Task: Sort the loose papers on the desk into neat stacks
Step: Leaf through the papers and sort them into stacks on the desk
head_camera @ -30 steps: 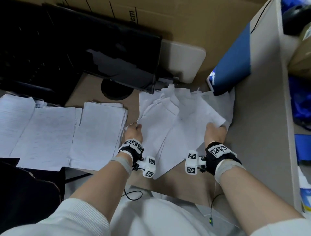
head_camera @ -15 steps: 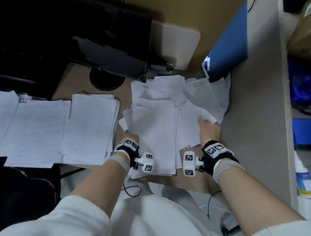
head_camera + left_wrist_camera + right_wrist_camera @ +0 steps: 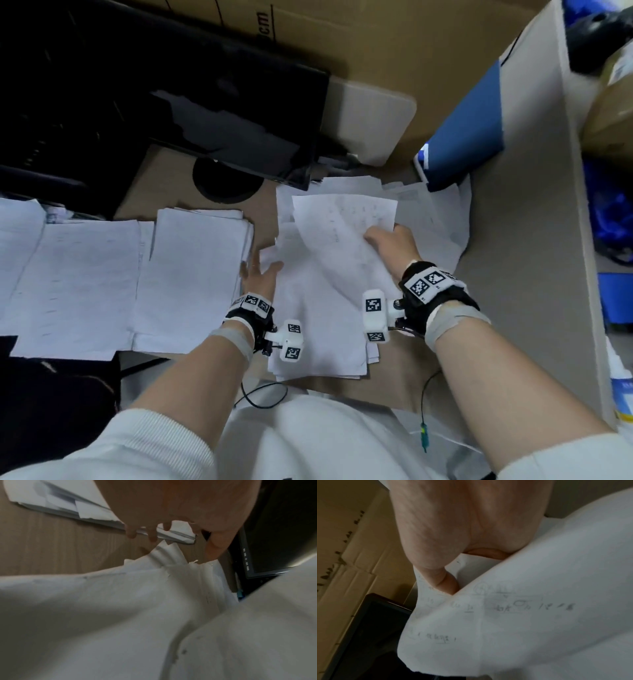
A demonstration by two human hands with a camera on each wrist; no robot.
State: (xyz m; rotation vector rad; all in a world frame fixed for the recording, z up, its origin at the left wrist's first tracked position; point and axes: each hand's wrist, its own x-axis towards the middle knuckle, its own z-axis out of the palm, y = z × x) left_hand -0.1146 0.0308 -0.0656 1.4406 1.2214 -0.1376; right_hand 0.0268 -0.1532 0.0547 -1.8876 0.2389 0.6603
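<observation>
A loose heap of white papers (image 3: 424, 219) lies at the desk's right, with a squared stack (image 3: 318, 329) at its near side. My right hand (image 3: 383, 236) pinches one written sheet (image 3: 342, 222) between thumb and fingers and holds it lifted and curved over the heap; the right wrist view shows the thumb (image 3: 447, 582) on the sheet (image 3: 522, 615). My left hand (image 3: 260, 270) hovers with fingers spread at the stack's left edge, holding nothing; its fingers (image 3: 150, 536) show apart above the papers (image 3: 102, 601). Neat stacks (image 3: 191, 274) lie to the left.
A dark monitor (image 3: 239, 130) on a round base (image 3: 226, 181) stands behind the papers. A blue folder (image 3: 466, 126) leans on the grey partition (image 3: 534, 240) at right. Cardboard (image 3: 376, 44) lines the back. More sheets (image 3: 68, 277) cover the far left desk. A cable (image 3: 263, 394) hangs off the front edge.
My right hand has picked one sheet off the heap and raised it. My left hand has let go of the squared stack and opened its fingers beside it.
</observation>
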